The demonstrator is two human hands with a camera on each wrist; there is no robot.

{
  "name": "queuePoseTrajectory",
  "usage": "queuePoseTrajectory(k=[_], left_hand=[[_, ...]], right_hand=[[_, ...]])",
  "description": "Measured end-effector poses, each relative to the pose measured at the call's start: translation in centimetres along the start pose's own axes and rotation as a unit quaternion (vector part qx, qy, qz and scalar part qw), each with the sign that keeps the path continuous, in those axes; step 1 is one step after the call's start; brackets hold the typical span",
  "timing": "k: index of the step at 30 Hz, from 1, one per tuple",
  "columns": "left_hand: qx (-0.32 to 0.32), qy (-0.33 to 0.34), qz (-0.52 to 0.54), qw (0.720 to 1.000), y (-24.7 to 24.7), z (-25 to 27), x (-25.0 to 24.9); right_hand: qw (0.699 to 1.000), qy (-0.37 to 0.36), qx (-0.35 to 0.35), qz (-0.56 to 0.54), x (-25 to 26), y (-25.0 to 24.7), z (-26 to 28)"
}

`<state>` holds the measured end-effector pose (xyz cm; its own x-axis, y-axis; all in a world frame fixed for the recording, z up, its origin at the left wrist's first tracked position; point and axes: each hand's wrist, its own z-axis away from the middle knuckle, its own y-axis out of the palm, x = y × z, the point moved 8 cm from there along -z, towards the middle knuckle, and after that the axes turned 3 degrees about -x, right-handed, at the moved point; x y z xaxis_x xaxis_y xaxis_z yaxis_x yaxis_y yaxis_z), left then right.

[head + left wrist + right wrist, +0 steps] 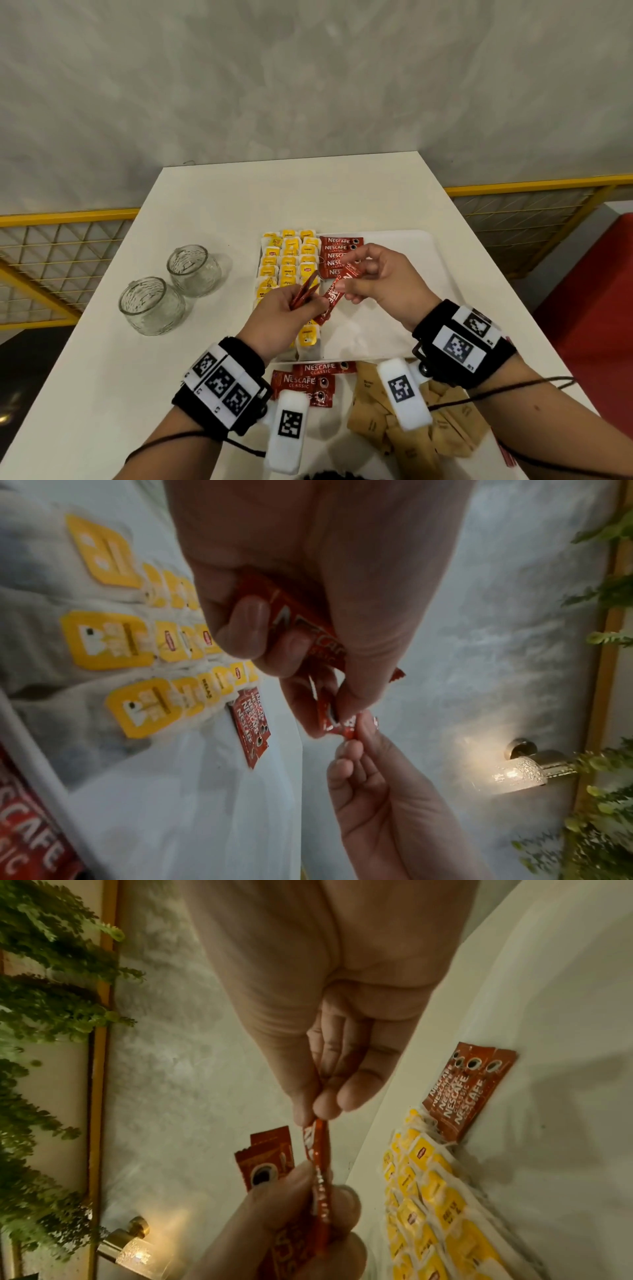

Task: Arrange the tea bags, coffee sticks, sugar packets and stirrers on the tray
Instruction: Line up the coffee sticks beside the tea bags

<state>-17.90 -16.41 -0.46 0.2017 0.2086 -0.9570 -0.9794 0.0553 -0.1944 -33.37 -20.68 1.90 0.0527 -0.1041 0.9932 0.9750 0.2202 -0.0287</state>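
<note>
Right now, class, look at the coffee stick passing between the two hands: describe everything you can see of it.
The coffee stick is a slim red foil-like sachet with white Nescafe lettering and crimped ends. It hangs in the air, slanted, above the tray, touching nothing below. The right hand pinches its upper end between thumb and fingertips; the left hand grips its lower part while also holding more red sticks. It looks sealed and unbent.

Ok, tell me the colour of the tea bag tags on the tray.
Yellow tea bag tags, clearest in the head view.
</note>
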Motion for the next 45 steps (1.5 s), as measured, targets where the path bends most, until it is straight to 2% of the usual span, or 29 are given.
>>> queuePoseTrajectory(k=[4,8,11,14,18,22,24,26,30,33,36,40,45], left_hand=[[0.042,-0.008,-0.024,0.999,1.1,0.3,0.3],[-0.038,-0.041,0.066,0.996,0.5,-0.1,0.5],[-0.056,-0.066,0.123,0.989,0.7,-0.1,0.9],[-0.077,-0.056,0.132,0.987,0.4,-0.1,0.4],[-0.138,-0.027,0.144,0.980,-1.5,-0.5,0.0],[-0.167,-0.017,0.189,0.968,-2.1,-0.6,0.5],[-0.166,-0.023,0.218,0.962,-2.0,-0.7,1.1],[-0.159,-0.030,0.223,0.961,-1.7,-0.9,1.4],[-0.156,-0.019,0.139,0.978,-1.8,-1.1,1.0],[-0.161,-0.006,0.086,0.983,-2.5,-1.5,0.8],[-0.162,-0.022,0.072,0.984,-3.1,-2.2,1.3],[-0.145,-0.035,0.109,0.983,-3.0,-2.7,1.4],[-0.090,-0.036,0.090,0.991,-2.9,-3.0,1.5]], right_hand=[[1.000,0.001,0.003,0.025,-0.1,0.3,0.0],[1.000,0.022,0.003,0.010,-0.5,0.5,-0.1],[0.999,0.039,0.021,0.017,-1.0,1.2,0.3],[0.998,0.032,0.026,0.051,-0.9,1.0,0.4],[0.990,0.045,0.077,0.111,-1.0,1.0,0.8],[0.989,0.125,0.083,-0.013,-2.0,0.9,1.1],[0.989,0.127,0.057,-0.045,-2.0,0.6,1.0],[0.993,0.108,0.001,-0.054,-1.8,-0.5,0.5],[0.992,0.107,-0.073,0.002,-2.7,-4.3,-0.6],[0.982,0.154,-0.085,0.076,-5.2,-7.2,-1.1],[0.967,0.182,-0.098,0.150,-7.5,-8.8,-1.7],[0.958,0.193,-0.094,0.193,-9.1,-8.1,-3.3],[0.956,0.180,-0.112,0.203,-9.4,-7.2,-4.9]])
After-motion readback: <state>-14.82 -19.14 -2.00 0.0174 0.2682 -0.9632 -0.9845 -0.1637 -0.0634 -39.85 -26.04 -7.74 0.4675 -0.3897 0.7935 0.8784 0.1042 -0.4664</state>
